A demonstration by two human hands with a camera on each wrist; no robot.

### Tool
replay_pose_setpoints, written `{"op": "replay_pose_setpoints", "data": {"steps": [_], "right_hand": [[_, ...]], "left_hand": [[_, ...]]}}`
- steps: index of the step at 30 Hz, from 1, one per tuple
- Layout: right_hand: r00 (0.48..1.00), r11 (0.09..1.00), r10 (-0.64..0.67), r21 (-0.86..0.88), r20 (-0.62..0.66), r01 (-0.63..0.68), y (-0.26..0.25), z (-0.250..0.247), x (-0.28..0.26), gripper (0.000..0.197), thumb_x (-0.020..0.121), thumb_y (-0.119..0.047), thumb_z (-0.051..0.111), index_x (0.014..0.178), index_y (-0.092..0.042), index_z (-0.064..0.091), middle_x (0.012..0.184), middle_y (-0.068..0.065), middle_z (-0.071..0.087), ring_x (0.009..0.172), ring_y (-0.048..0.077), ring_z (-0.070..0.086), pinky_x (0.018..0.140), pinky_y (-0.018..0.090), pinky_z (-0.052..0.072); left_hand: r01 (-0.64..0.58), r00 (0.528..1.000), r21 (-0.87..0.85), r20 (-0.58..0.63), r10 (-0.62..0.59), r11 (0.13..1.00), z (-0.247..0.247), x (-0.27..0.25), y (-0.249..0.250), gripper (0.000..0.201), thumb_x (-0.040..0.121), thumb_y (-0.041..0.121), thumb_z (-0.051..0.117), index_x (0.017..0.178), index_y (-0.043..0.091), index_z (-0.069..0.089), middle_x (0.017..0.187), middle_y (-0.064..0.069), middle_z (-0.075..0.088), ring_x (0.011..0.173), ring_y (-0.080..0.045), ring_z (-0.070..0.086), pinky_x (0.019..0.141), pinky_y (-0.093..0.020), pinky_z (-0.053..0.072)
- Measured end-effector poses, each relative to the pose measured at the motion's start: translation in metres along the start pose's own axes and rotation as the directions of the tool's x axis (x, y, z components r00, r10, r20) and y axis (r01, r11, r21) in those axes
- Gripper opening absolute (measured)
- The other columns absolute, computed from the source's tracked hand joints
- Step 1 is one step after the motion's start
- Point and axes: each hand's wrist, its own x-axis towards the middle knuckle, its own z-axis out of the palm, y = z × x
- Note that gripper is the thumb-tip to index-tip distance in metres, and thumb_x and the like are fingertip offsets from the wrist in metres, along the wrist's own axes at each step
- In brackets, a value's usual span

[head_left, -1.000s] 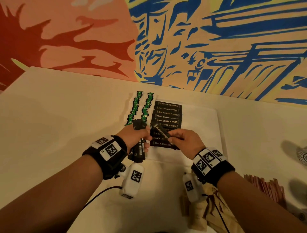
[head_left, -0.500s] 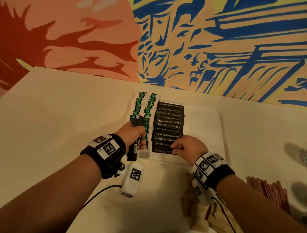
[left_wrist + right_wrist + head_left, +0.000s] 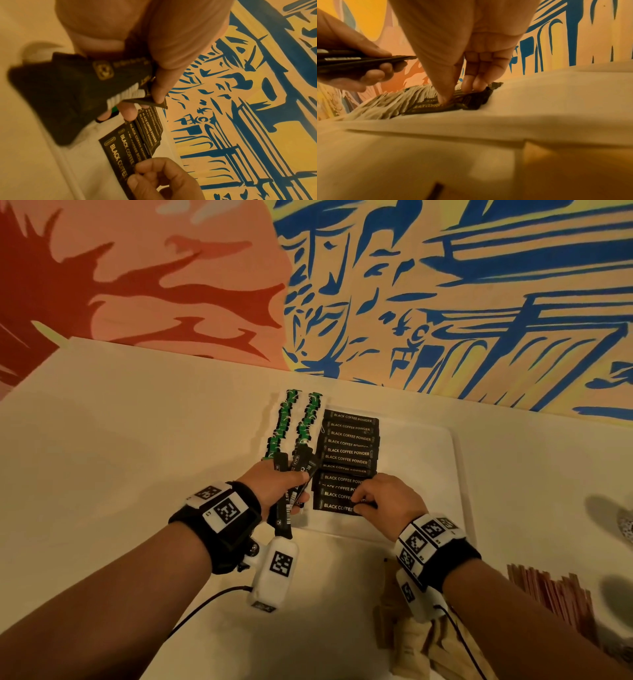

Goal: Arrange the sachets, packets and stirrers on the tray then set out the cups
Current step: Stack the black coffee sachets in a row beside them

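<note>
A white tray [image 3: 418, 474] carries two columns of green sachets [image 3: 284, 422] and a column of overlapping black coffee sachets [image 3: 349, 446]. My left hand [image 3: 298, 491] hovers over the tray's near left corner and grips a bundle of black sachets [image 3: 284, 508], thumb on top in the left wrist view [image 3: 68, 88]. My right hand [image 3: 358, 505] is down on the nearest black sachet [image 3: 334, 506] at the column's near end. Thumb and fingertips [image 3: 443, 94] pinch that sachet [image 3: 433, 108], which lies flat on the tray.
Reddish wooden stirrers [image 3: 548, 594] lie in a pile at the near right. Brown paper packets [image 3: 421, 645] sit under my right wrist. A patterned cup [image 3: 627, 525] shows at the right edge. A painted wall runs along the table's far side.
My right hand brought one black sachet down from the air and laid it at the near end of the column, where it still holds it. The left hand has kept its bundle.
</note>
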Motion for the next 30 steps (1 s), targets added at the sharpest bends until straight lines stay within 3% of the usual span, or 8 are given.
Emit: {"op": "replay_pose_setpoints", "data": {"steps": [6, 9, 11, 15, 19, 22, 26, 30], "right_hand": [[0.997, 0.959, -0.041, 0.277, -0.06, 0.056, -0.017, -0.005, -0.002, 0.015, 0.087, -0.04, 0.062, 0.1, -0.035, 0.067, 0.095, -0.014, 0.058, 0.086, 0.002, 0.056, 0.078, 0.02, 0.046], [1.0, 0.811, -0.029, 0.585, 0.013, 0.015, -0.034, -0.006, -0.004, 0.006, 0.085, -0.034, 0.067, 0.092, -0.034, 0.069, 0.09, -0.013, 0.069, 0.086, 0.001, 0.064, 0.082, 0.021, 0.051], [0.998, 0.751, -0.045, 0.661, 0.048, 0.002, -0.041, -0.006, -0.006, 0.006, 0.084, -0.026, 0.07, 0.086, -0.032, 0.069, 0.087, -0.012, 0.072, 0.084, 0.001, 0.066, 0.083, 0.021, 0.052], [0.997, 0.656, 0.075, 0.751, 0.03, -0.072, -0.039, -0.001, -0.002, 0.013, 0.082, -0.011, 0.07, 0.081, -0.024, 0.067, 0.083, -0.007, 0.072, 0.08, 0.009, 0.067, 0.083, 0.03, 0.055], [0.987, 0.563, 0.153, 0.816, 0.048, -0.127, -0.038, -0.002, -0.002, 0.017, 0.085, -0.006, 0.065, 0.078, -0.02, 0.06, 0.076, -0.002, 0.068, 0.068, 0.011, 0.062, 0.066, 0.024, 0.052], [0.981, 0.652, 0.192, 0.747, 0.0, -0.128, -0.032, -0.004, -0.002, 0.014, 0.086, -0.013, 0.064, 0.079, -0.023, 0.058, 0.079, -0.001, 0.068, 0.073, 0.017, 0.063, 0.071, 0.035, 0.055], [0.996, 0.929, 0.093, 0.359, 0.004, -0.088, -0.023, -0.011, -0.008, 0.007, 0.088, -0.028, 0.061, 0.093, -0.033, 0.064, 0.092, -0.014, 0.068, 0.086, 0.006, 0.062, 0.079, 0.024, 0.05], [0.993, 0.994, 0.024, 0.102, 0.116, -0.036, -0.02, -0.008, -0.009, 0.018, 0.091, -0.032, 0.058, 0.107, -0.031, 0.067, 0.11, -0.007, 0.063, 0.1, 0.011, 0.058, 0.091, 0.027, 0.047]], "left_hand": [[-0.028, 0.998, 0.041, 0.048, 0.026, 0.999, 0.003, -0.001, -0.003, 0.009, 0.092, 0.007, 0.058, 0.098, 0.005, 0.065, 0.082, -0.013, 0.069, 0.064, -0.02, 0.069, 0.055, -0.029, 0.057], [-0.061, 0.996, 0.068, 0.076, 0.056, 0.996, 0.007, -0.003, -0.004, 0.014, 0.09, 0.005, 0.059, 0.102, 0.006, 0.067, 0.094, -0.02, 0.07, 0.081, -0.031, 0.069, 0.074, -0.04, 0.058], [-0.078, 0.996, 0.099, 0.058, 0.072, 0.992, 0.009, -0.005, -0.004, 0.015, 0.088, 0.005, 0.061, 0.1, 0.01, 0.069, 0.099, -0.019, 0.07, 0.092, -0.034, 0.067, 0.087, -0.047, 0.054], [-0.044, 0.991, 0.042, 0.132, 0.038, 0.998, 0.008, -0.009, -0.004, 0.011, 0.089, -0.002, 0.057, 0.091, 0.006, 0.064, 0.075, -0.016, 0.063, 0.063, -0.027, 0.06, 0.067, -0.041, 0.052], [-0.001, 0.983, 0.004, 0.183, 0.0, 1.0, 0.008, -0.012, -0.005, 0.012, 0.09, -0.004, 0.053, 0.093, 0.007, 0.056, 0.078, -0.015, 0.064, 0.065, -0.024, 0.058, 0.063, -0.035, 0.05], [-0.015, 0.989, 0.009, 0.147, 0.014, 1.0, 0.008, -0.011, -0.007, 0.011, 0.089, 0.0, 0.058, 0.095, 0.009, 0.059, 0.084, -0.014, 0.064, 0.069, -0.023, 0.06, 0.067, -0.038, 0.052], [-0.034, 0.997, -0.012, 0.069, 0.035, 0.999, 0.003, -0.009, -0.007, 0.009, 0.091, 0.01, 0.061, 0.099, 0.01, 0.067, 0.093, -0.013, 0.064, 0.077, -0.024, 0.063, 0.079, -0.051, 0.055], [-0.02, 1.0, -0.056, 0.022, 0.021, 0.998, 0.001, -0.009, -0.002, 0.021, 0.091, 0.022, 0.064, 0.108, 0.011, 0.066, 0.088, -0.01, 0.062, 0.072, -0.022, 0.064, 0.065, -0.041, 0.059]]}}
